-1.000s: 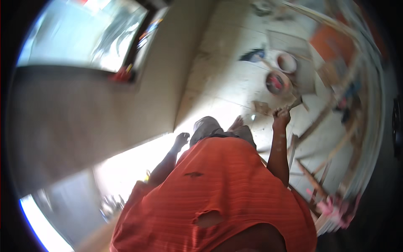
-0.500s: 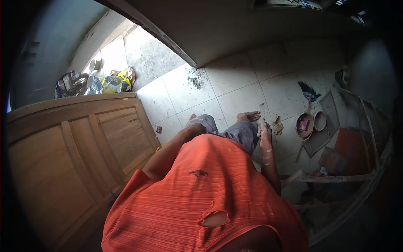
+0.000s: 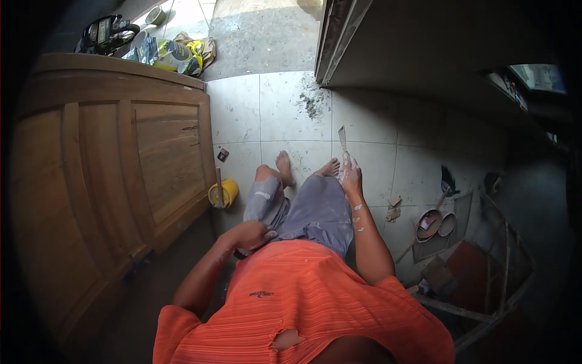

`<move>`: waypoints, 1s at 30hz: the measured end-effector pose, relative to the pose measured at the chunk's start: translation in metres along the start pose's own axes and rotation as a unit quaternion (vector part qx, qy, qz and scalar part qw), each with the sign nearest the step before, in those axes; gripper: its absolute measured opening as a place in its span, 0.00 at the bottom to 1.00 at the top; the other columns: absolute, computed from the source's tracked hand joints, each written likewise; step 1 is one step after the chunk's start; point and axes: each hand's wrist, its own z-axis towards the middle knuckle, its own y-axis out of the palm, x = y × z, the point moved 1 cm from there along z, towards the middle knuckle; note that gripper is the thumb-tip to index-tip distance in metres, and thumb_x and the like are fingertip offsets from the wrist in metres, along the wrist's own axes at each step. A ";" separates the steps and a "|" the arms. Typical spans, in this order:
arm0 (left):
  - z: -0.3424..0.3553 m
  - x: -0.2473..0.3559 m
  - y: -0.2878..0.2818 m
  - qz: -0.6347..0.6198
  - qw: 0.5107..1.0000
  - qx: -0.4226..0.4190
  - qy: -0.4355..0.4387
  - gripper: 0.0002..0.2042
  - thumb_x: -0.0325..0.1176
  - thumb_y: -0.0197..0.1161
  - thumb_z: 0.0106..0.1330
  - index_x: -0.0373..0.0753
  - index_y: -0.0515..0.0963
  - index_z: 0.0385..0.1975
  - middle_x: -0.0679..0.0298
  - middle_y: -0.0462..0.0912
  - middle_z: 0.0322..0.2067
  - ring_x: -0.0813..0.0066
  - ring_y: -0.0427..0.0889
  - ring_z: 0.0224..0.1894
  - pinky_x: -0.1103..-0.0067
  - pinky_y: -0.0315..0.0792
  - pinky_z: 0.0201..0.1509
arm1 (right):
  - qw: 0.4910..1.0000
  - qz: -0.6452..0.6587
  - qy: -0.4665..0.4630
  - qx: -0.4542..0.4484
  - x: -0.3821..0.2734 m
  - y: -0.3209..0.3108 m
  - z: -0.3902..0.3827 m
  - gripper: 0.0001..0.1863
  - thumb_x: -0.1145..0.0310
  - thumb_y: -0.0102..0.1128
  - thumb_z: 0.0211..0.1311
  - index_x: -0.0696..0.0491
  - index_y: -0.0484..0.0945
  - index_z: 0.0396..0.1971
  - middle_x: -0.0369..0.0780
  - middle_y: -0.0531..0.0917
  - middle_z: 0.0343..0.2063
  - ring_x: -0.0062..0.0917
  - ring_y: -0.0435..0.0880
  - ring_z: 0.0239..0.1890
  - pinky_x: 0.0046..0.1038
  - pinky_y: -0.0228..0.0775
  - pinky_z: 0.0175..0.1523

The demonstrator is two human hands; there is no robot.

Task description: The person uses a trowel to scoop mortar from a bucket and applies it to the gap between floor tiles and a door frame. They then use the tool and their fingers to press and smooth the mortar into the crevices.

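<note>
A: Scraper (image 3: 342, 138)?
B: Clamped in right hand (image 3: 350, 173); long axis points ahead, leaning slightly left.
A: Left hand (image 3: 251, 235)?
B: By the trousers (image 3: 315, 209), farther from scraper; cannot tell whether it grips anything.

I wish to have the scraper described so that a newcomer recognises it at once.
Start from the big wooden door at the left and cross the pale tiled floor to the person's right hand, flecked with white. The scraper points up the picture from its grip. Unlike the crumpled brown scrap on the floor farther right, it is held, and its thin blade widens toward the end.
</note>
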 end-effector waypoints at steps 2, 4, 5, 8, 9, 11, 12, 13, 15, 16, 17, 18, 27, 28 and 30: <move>0.020 -0.035 0.024 -0.039 0.997 -0.066 -0.005 0.23 0.50 0.49 0.79 0.34 0.82 0.45 0.41 0.85 0.42 0.38 0.82 0.47 0.56 0.73 0.53 | 0.999 -0.046 0.004 -0.005 0.017 0.043 0.051 0.25 0.52 0.48 0.81 0.58 0.76 0.61 0.39 0.80 0.25 0.24 0.76 0.26 0.32 0.71 0.34; 0.058 -0.065 0.039 -0.040 0.994 -0.105 0.000 0.22 0.50 0.51 0.78 0.35 0.82 0.45 0.43 0.86 0.42 0.39 0.82 0.48 0.56 0.73 0.55 | 0.996 -0.089 0.001 -0.024 0.055 0.077 0.117 0.25 0.53 0.48 0.81 0.58 0.76 0.62 0.41 0.82 0.27 0.27 0.78 0.27 0.33 0.72 0.36; 0.084 -0.077 0.037 -0.028 0.990 -0.140 -0.001 0.21 0.49 0.54 0.76 0.37 0.79 0.52 0.42 0.85 0.40 0.40 0.83 0.46 0.56 0.74 0.54 | 0.991 -0.132 -0.004 -0.037 0.066 0.093 0.145 0.25 0.54 0.48 0.80 0.59 0.75 0.63 0.44 0.84 0.29 0.31 0.80 0.29 0.35 0.74 0.39; 0.183 -0.110 0.012 0.008 0.978 -0.210 0.008 0.22 0.47 0.58 0.72 0.38 0.76 0.57 0.47 0.86 0.44 0.46 0.84 0.51 0.58 0.74 0.56 | 0.988 -0.151 -0.023 -0.022 0.133 0.135 0.243 0.23 0.57 0.47 0.80 0.59 0.76 0.61 0.52 0.86 0.33 0.44 0.84 0.33 0.41 0.75 0.42; 0.217 -0.130 0.010 0.078 0.985 -0.130 0.083 0.22 0.46 0.60 0.70 0.39 0.76 0.58 0.51 0.85 0.45 0.50 0.83 0.53 0.59 0.73 0.57 | 0.985 -0.161 -0.055 -0.017 0.157 0.153 0.281 0.23 0.58 0.47 0.79 0.60 0.76 0.60 0.53 0.86 0.33 0.46 0.85 0.34 0.42 0.75 0.42; 0.281 -0.168 -0.022 0.153 0.974 -0.033 0.165 0.23 0.45 0.62 0.69 0.39 0.75 0.59 0.54 0.85 0.47 0.54 0.82 0.55 0.61 0.73 0.58 | 0.981 -0.169 -0.098 0.016 0.189 0.183 0.348 0.22 0.59 0.48 0.79 0.60 0.77 0.59 0.55 0.85 0.33 0.49 0.85 0.35 0.44 0.75 0.42; 0.310 -0.175 -0.046 0.193 0.965 -0.018 0.180 0.22 0.44 0.62 0.68 0.39 0.76 0.58 0.58 0.84 0.47 0.58 0.82 0.55 0.62 0.72 0.59 | 0.979 -0.172 -0.101 0.040 0.205 0.190 0.374 0.21 0.60 0.48 0.78 0.61 0.77 0.57 0.56 0.85 0.33 0.51 0.85 0.36 0.44 0.75 0.42; 0.338 -0.184 -0.063 0.238 0.952 0.003 0.190 0.22 0.44 0.62 0.68 0.39 0.76 0.57 0.61 0.83 0.46 0.61 0.81 0.55 0.64 0.71 0.60 | 0.977 -0.182 -0.105 0.042 0.211 0.202 0.404 0.21 0.60 0.48 0.78 0.61 0.77 0.57 0.56 0.85 0.33 0.51 0.85 0.36 0.44 0.75 0.42; 0.379 -0.210 -0.066 0.286 0.938 0.012 0.194 0.22 0.44 0.60 0.69 0.39 0.76 0.58 0.61 0.82 0.45 0.62 0.81 0.54 0.65 0.71 0.59 | 0.971 -0.184 -0.099 0.113 0.226 0.228 0.441 0.19 0.61 0.49 0.78 0.61 0.78 0.53 0.57 0.84 0.30 0.53 0.84 0.34 0.44 0.74 0.41; 0.402 -0.217 -0.080 0.338 0.921 0.023 0.190 0.22 0.43 0.59 0.70 0.39 0.76 0.59 0.60 0.82 0.44 0.64 0.81 0.52 0.66 0.71 0.59 | 0.971 -0.192 -0.097 0.109 0.228 0.239 0.463 0.19 0.61 0.49 0.78 0.61 0.78 0.53 0.57 0.84 0.30 0.53 0.84 0.34 0.44 0.74 0.41; 0.403 -0.215 -0.095 0.342 0.920 0.025 0.190 0.22 0.43 0.59 0.70 0.39 0.76 0.59 0.60 0.82 0.44 0.64 0.81 0.52 0.66 0.71 0.59 | 0.967 -0.190 -0.123 0.116 0.228 0.254 0.471 0.19 0.61 0.48 0.78 0.61 0.78 0.52 0.57 0.84 0.29 0.54 0.84 0.34 0.45 0.74 0.41; 0.404 -0.209 -0.107 0.355 0.916 -0.081 0.167 0.21 0.42 0.58 0.70 0.38 0.77 0.58 0.61 0.82 0.44 0.65 0.82 0.50 0.67 0.71 0.58 | 0.960 -0.195 -0.155 0.125 0.232 0.262 0.483 0.19 0.61 0.48 0.78 0.62 0.78 0.50 0.58 0.83 0.29 0.55 0.84 0.34 0.45 0.74 0.41; 0.414 -0.261 -0.122 0.344 0.891 -0.127 0.268 0.22 0.46 0.53 0.72 0.35 0.77 0.55 0.64 0.84 0.42 0.68 0.83 0.44 0.69 0.70 0.56 | 0.951 -0.152 -0.211 0.164 0.268 0.277 0.529 0.21 0.59 0.46 0.80 0.62 0.78 0.54 0.56 0.85 0.34 0.51 0.85 0.36 0.44 0.73 0.42; 0.418 -0.262 -0.132 0.434 0.861 -0.110 0.242 0.21 0.46 0.53 0.73 0.35 0.77 0.53 0.64 0.84 0.42 0.69 0.83 0.44 0.69 0.69 0.55 | 0.951 -0.183 -0.179 0.172 0.263 0.279 0.525 0.21 0.60 0.46 0.80 0.62 0.77 0.55 0.56 0.85 0.34 0.50 0.85 0.36 0.44 0.73 0.42; 0.433 -0.261 -0.140 0.504 0.828 -0.119 0.213 0.19 0.45 0.53 0.74 0.34 0.79 0.49 0.65 0.84 0.40 0.69 0.83 0.44 0.70 0.68 0.52 | 0.938 -0.189 -0.217 0.193 0.270 0.277 0.535 0.21 0.60 0.46 0.80 0.62 0.77 0.55 0.56 0.85 0.33 0.50 0.85 0.35 0.44 0.73 0.42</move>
